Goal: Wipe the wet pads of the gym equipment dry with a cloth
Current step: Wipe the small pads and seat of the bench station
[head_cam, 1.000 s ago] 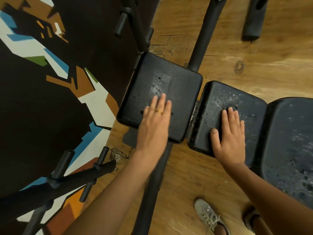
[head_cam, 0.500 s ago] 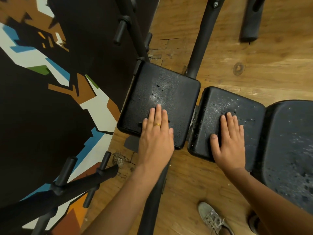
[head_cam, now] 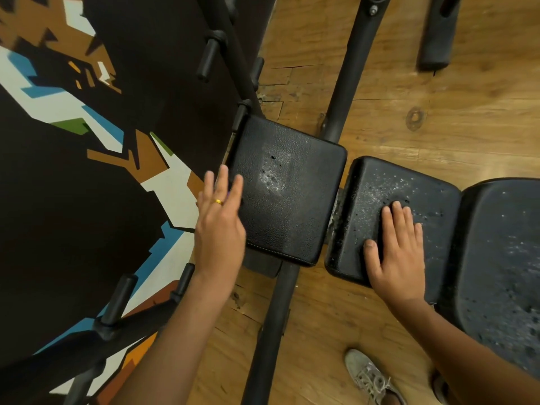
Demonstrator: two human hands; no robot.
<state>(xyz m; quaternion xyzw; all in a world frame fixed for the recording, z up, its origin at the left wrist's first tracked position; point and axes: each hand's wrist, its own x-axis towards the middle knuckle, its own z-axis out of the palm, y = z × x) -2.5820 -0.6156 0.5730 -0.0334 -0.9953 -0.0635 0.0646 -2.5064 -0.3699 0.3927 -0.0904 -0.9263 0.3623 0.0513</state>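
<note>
Three black padded cushions of a gym bench lie in a row. The left pad (head_cam: 287, 191) has a worn, damp patch near its middle. Water droplets speckle the middle pad (head_cam: 377, 197), and the right pad (head_cam: 502, 252) is also spotted with drops. My left hand (head_cam: 219, 226), wearing a gold ring, hovers flat with fingers apart over the left pad's left edge. Resting palm down on the middle pad is my right hand (head_cam: 399, 252), empty. No cloth is in view.
Black steel frame tubes (head_cam: 347, 71) run under the pads across a wooden floor (head_cam: 438, 112). A weight-plate rack with pegs (head_cam: 117, 302) stands at the lower left before a painted wall (head_cam: 73, 171). My shoe (head_cam: 371, 378) is below, near the bench.
My left hand slid off the middle of the left pad toward its left edge, uncovering the damp patch. My right hand stayed flat on the middle pad.
</note>
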